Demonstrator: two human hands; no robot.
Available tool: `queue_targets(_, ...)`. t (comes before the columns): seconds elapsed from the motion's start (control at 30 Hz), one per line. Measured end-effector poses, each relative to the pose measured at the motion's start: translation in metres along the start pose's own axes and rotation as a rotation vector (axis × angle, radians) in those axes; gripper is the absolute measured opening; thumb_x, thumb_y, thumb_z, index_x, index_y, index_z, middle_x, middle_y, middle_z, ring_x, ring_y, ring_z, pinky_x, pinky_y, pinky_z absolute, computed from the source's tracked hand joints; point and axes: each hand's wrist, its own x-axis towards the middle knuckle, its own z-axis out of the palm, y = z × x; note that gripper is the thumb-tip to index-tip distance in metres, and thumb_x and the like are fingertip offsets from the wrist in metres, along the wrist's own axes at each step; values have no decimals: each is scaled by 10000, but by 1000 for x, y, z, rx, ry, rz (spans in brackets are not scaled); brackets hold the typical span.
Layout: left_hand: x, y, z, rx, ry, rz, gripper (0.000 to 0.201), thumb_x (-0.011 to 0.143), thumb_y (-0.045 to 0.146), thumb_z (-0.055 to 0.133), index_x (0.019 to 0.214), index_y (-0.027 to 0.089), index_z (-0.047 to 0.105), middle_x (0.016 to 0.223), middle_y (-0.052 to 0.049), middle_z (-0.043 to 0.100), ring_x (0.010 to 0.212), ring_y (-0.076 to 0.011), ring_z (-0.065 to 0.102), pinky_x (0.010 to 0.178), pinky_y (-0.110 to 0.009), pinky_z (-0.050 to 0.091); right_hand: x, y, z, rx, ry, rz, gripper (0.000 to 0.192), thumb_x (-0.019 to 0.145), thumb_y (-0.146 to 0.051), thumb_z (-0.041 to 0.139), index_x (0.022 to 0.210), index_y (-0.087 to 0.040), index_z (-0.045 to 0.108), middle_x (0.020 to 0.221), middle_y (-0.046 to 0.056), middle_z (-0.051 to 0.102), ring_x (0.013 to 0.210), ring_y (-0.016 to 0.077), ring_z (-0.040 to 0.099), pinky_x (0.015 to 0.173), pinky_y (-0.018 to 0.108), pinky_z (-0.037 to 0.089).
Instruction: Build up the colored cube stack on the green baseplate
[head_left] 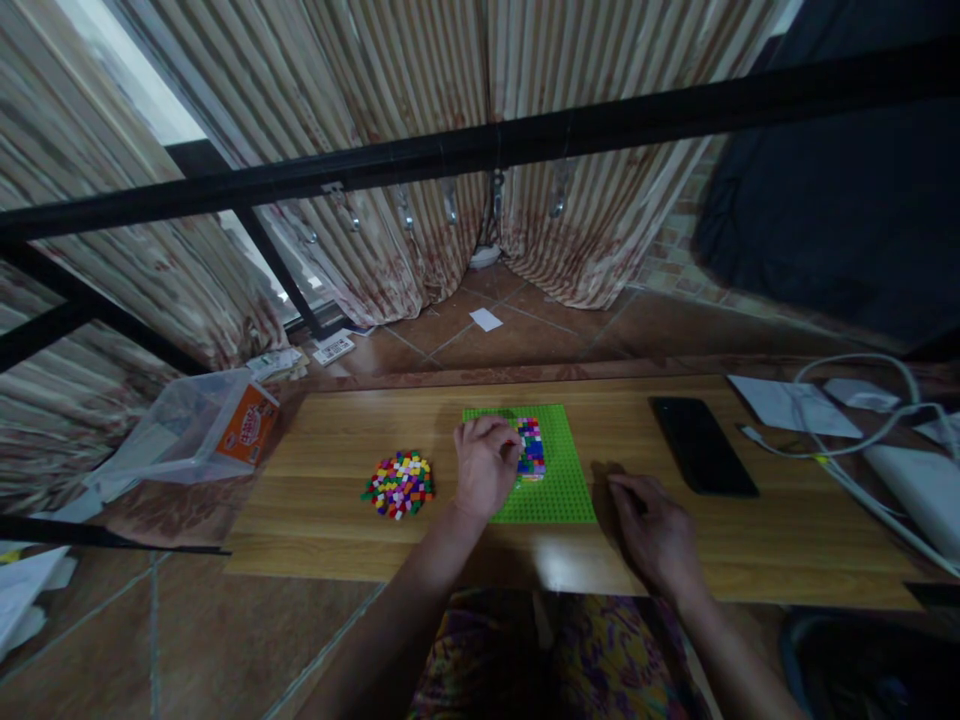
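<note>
The right hand rests loosely open on the table; the left hand presses curled fingers onto bricks.

The long tabletop looks like pale wood with a smooth, faintly shiny grain. The flat green studded plastic baseplate is bumpy and matt, as are the small multicoloured plastic bricks heaped at its left. A flat black phone at the right is glossy. Far behind, striped cloth curtains hang soft and matt above glazed brown floor tiles.
</note>
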Motion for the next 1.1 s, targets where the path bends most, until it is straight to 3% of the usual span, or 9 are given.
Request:
queue_targets(0.2, -4, 3, -1, 85, 2, 91, 132, 868, 210, 611, 783, 267, 694, 1013, 12, 712, 1001, -179, 576, 1022, -439, 307, 1, -2, -1, -1, 6, -27, 375, 938, -471, 454, 954, -189, 701, 955, 100, 716, 865, 232, 681, 777, 356, 523)
queue_targets(0.37, -10, 5, -7, 155, -62, 188, 182, 898, 171, 537, 875, 270, 689, 1084, 2, 707, 1108, -192, 557, 1076, -477, 256, 1, -4, -1, -3, -2, -21, 371, 941, -469, 448, 961, -191, 693, 977, 107, 714, 887, 235, 675, 806, 373, 520)
queue_targets(0.8, -14, 17, -11, 279, -198, 141, 237, 916, 143, 481, 994, 255, 674, 1208, -41, 670, 1210, -256, 487, 1094, -597, 243, 0, 5, 2, -12, -15, -10, 405, 928, -503, 447, 964, -184, 694, 990, 112, 712, 888, 240, 676, 813, 377, 518)
queue_targets(0.97, -23, 16, -19, 232, -111, 91, 241, 919, 210, 512, 1108, 271, 649, 1340, -46, 595, 1222, -260, 486, 1072, -594, 294, -1, 3, 0, 3, -24, 13, 421, 921, -522, 445, 975, -184, 691, 1005, 110, 708, 919, 245, 670, 833, 380, 510)
queue_targets(1.1, -45, 5, -31, 139, -12, 43, 283, 913, 210, 513, 1163, 263, 634, 1286, -60, 618, 1162, -242, 522, 1020, -497, 403, -1, 0, -2, -6, -40, 20, 415, 925, -516, 440, 982, -192, 693, 1023, 104, 707, 937, 244, 668, 831, 369, 507)
